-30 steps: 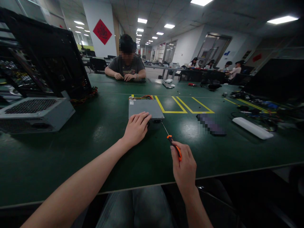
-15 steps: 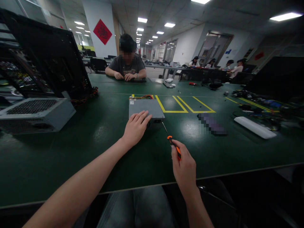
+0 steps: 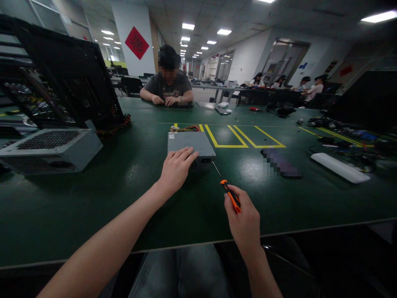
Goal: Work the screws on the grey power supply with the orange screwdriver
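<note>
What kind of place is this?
Probably an electronics workroom: there's a screwdriver in the right hand, a gray metal box with colored wires under the left hand, and another person sitting across the green table.

Where I'm standing: black chassis (image 3: 77, 74) at left, grey vented box (image 3: 71, 154) on its near side; white bar (image 3: 339, 167) at right, cable heap (image 3: 328, 123) beyond; far side, seated person (image 3: 172, 87), red diamond sign (image 3: 137, 43) on pillar (image 3: 130, 16)
</note>
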Demonstrator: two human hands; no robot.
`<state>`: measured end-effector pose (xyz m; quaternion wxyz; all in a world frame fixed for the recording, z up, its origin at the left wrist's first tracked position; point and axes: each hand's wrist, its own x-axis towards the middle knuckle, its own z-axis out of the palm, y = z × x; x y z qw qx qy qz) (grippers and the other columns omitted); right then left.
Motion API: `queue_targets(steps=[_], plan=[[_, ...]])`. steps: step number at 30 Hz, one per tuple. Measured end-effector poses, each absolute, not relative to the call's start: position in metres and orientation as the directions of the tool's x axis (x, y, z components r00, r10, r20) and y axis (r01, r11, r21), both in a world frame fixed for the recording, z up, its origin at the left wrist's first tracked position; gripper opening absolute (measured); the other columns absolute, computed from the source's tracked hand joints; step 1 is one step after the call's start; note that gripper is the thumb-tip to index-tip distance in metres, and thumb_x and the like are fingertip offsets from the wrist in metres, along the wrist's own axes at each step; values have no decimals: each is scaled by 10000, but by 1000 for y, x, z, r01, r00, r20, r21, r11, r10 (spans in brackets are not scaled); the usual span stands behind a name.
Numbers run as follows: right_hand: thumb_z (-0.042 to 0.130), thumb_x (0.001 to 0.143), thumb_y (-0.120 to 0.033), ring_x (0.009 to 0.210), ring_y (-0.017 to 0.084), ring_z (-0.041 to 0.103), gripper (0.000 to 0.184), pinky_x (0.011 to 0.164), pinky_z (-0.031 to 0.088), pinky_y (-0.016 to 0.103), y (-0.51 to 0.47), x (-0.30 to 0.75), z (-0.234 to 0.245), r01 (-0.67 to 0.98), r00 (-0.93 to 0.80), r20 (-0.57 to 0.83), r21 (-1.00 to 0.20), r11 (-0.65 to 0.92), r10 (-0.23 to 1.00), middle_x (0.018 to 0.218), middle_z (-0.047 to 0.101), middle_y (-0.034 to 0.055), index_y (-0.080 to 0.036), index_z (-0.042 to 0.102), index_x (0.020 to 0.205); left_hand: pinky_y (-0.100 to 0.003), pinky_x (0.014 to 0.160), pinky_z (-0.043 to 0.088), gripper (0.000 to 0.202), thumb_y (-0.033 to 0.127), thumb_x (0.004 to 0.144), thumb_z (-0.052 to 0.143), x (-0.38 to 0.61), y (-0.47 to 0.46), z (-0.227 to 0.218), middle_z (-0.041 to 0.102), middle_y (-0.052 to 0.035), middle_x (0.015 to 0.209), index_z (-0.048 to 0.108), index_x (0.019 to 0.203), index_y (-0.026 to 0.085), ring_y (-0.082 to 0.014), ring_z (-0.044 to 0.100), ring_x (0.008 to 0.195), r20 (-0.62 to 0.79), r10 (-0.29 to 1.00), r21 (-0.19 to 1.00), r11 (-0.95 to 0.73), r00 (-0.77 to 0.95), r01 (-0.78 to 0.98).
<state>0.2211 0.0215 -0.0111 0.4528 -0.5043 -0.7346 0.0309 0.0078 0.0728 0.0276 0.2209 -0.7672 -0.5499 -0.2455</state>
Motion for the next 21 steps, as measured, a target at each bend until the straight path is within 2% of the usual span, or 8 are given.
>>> queue_targets(steps=[6,11,15,21], plan=[[474,843,-255,826,157,611,202,721,502,290,23,221,-10,707,-100,640,-493,507,762,930,609,45,-198,508,1034,-369,811,403,308,144,897,381,4,69,33,575,-53,1221,552,1144,214,-207,520,1119,614,753,-3,-296,235,955],[474,813,-211,851,175,590,205,712,500,307,23,217,-9,745,-97,663,-446,496,742,949,552,68,-191,517,1013,-372,818,385,312,170,896,394,5,71,28,563,-60,1227,532,1173,220,-219,511,1097,635,740,-15,-273,220,962],[464,844,-232,794,155,608,197,684,498,278,21,217,-11,757,-111,665,-425,496,739,902,601,47,-190,525,1027,-375,848,370,313,192,901,384,6,70,25,561,-65,1221,528,1179,211,-221,496,1101,657,720,-20,-282,226,959],[398,889,-248,846,160,616,224,711,508,288,20,217,-12,729,-129,657,-445,521,742,948,626,64,-190,513,1072,-382,866,370,311,219,902,386,7,69,25,557,-68,1222,528,1178,206,-224,497,1098,661,720,-3,-281,213,960]])
